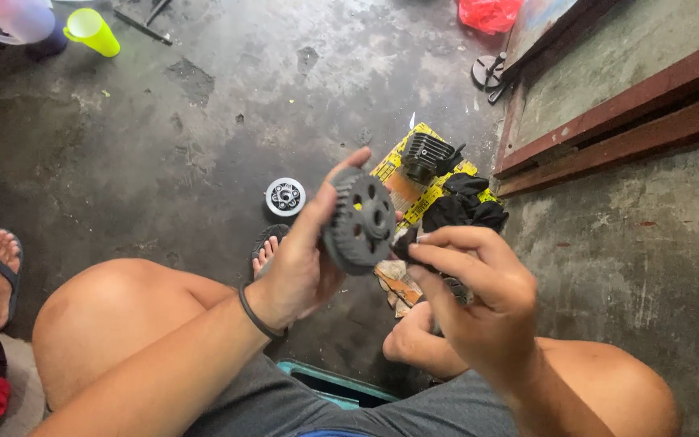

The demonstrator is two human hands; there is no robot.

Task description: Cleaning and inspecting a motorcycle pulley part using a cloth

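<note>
Between both knees, left hand (297, 271) holds gear (360, 220) upright, face twd right hand (479, 295).

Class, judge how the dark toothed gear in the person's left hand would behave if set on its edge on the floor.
The gear looks like thick, rigid metal, so probably heavy for its size. Being round, it would likely roll or topple flat. The left hand grips its rim; its teeth probably aid grip.

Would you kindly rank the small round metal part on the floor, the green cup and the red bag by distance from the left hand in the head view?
1. Small round metal part, on the floor just above the left hand.
2. Green cup, top left.
3. Red bag, top right; nearly as far as the cup, so these two are close.
</note>
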